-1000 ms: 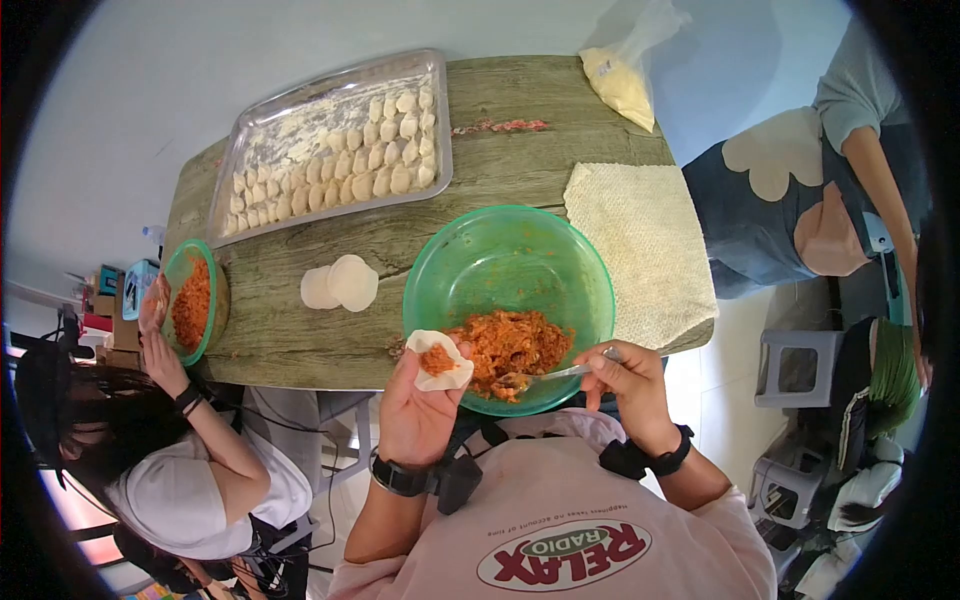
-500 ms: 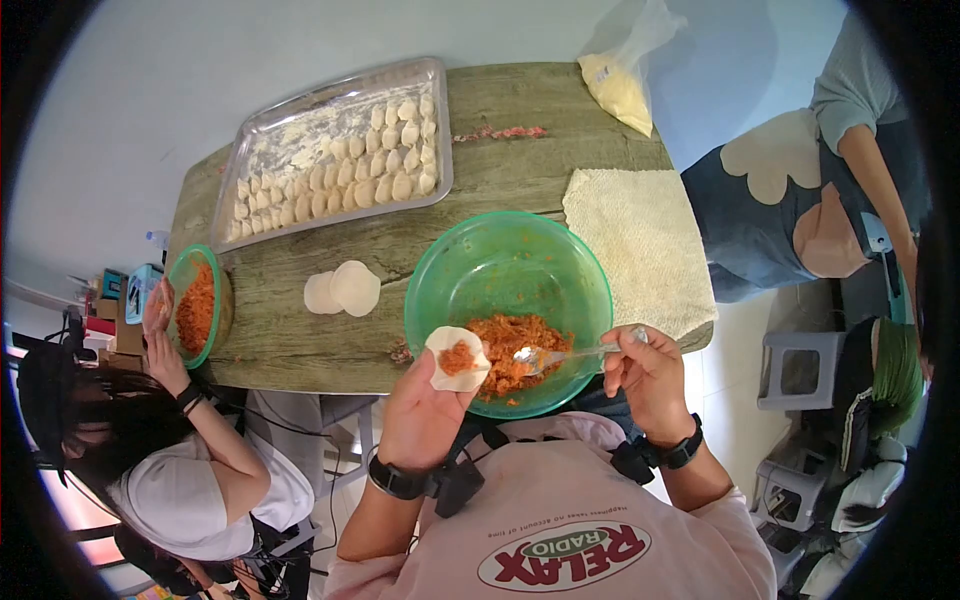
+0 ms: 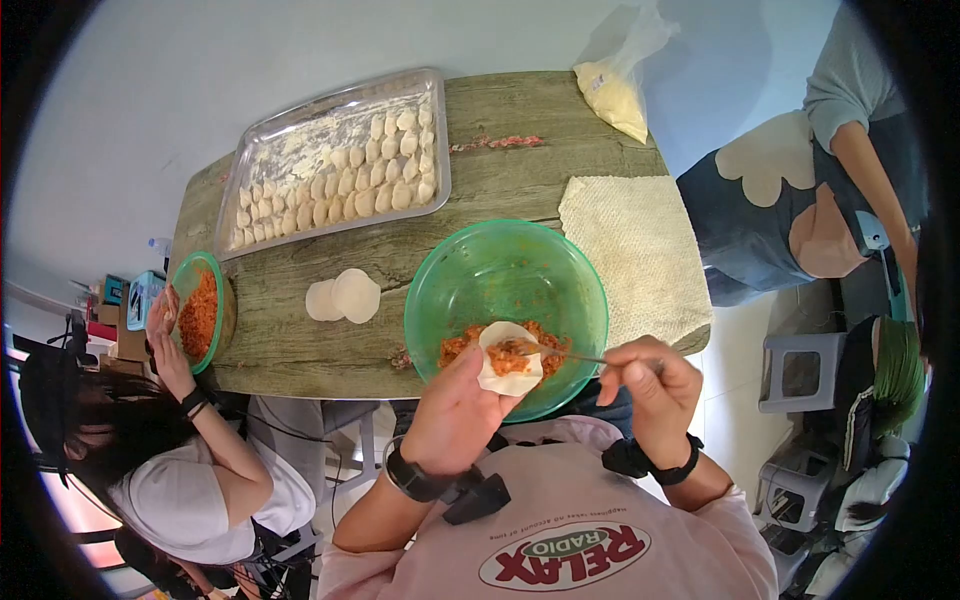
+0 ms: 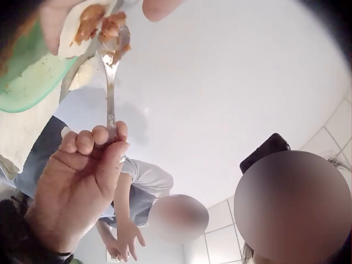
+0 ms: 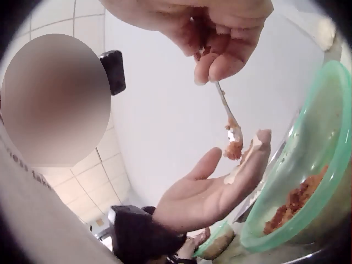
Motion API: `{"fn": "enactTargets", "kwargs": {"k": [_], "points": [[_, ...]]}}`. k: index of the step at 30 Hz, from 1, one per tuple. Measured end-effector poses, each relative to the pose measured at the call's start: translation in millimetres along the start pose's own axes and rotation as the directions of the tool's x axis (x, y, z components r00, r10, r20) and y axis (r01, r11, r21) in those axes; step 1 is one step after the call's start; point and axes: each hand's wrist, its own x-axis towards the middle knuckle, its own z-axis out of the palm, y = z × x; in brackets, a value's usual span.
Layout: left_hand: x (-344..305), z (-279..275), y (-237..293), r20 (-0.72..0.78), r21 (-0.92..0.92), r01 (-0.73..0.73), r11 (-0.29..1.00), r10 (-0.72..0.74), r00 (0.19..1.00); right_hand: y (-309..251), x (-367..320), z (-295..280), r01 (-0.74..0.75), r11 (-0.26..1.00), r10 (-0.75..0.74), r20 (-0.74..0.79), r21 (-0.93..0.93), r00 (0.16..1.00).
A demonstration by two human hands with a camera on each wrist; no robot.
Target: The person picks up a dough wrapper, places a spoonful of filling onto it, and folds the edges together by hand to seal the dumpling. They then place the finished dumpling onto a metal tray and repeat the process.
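Note:
On the extended fingers of my left hand point(image 3: 452, 418) lies a round dumpling wrapper point(image 3: 492, 384), over the near side of a green bowl point(image 3: 592, 262). Reddish-orange filling sits in its middle. In the right wrist view, the left thumb stands apart from the wrapper. My right hand point(image 3: 652, 388) pinches the handle of a metal spoon point(image 3: 580, 356), thumb against fingers. The spoon's head point(image 4: 114, 47), loaded with filling, is right at the wrapper. More filling point(image 3: 455, 350) lies in the bowl, partly hidden by the wrapper and left hand.
A metal tray point(image 3: 440, 150) of shaped dumplings stands at the back left. Loose wrappers point(image 3: 356, 296) lie left of the bowl, a cream cloth point(image 3: 640, 260) right of it. Another person's hands point(image 3: 168, 340) are beside a second bowl point(image 3: 232, 310). A bag point(image 3: 612, 98) lies at the back.
My left hand has moved right with the wrapper, over the bowl. The spoon has risen from the filling in the bowl to the wrapper, with the right hand still holding its handle.

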Motion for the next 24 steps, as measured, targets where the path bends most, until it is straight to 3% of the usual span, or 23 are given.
{"fn": "enactTargets", "kwargs": {"k": [2, 3, 10, 12, 16, 24], "points": [[0, -1, -1, 0.005, -0.009, 0.008, 1.000, -0.008, 1.000, -1, 0, -2, 0.205, 0.944, -0.140, 0.247, -0.259, 0.959], [0, -2, -1, 0.011, -0.018, 0.016, 1.000, -0.016, 1.000, -6, 0, -2, 0.207, 0.928, -0.120, 0.277, -0.310, 0.953], [-2, 0, 0, -0.003, -0.015, 0.000, 1.000, -0.001, 1.000, -14, 1, -8, 0.410, 0.824, -0.264, 0.375, -0.392, 0.889], [-1, 1, 0, 0.011, -0.015, 0.003, 1.000, -0.003, 1.000, -18, 4, -7, 0.499, 0.740, -0.215, 0.544, -0.451, 0.811], [-3, 1, -1, -0.001, -0.014, -0.001, 1.000, 0.001, 1.000, -21, 5, -10, 0.558, 0.718, -0.284, 0.557, -0.416, 0.780], [-4, 0, -3, -0.027, -0.039, -0.013, 0.999, 0.011, 1.000, -22, 6, -6, 0.586, 0.686, -0.264, 0.603, -0.431, 0.753]]}}
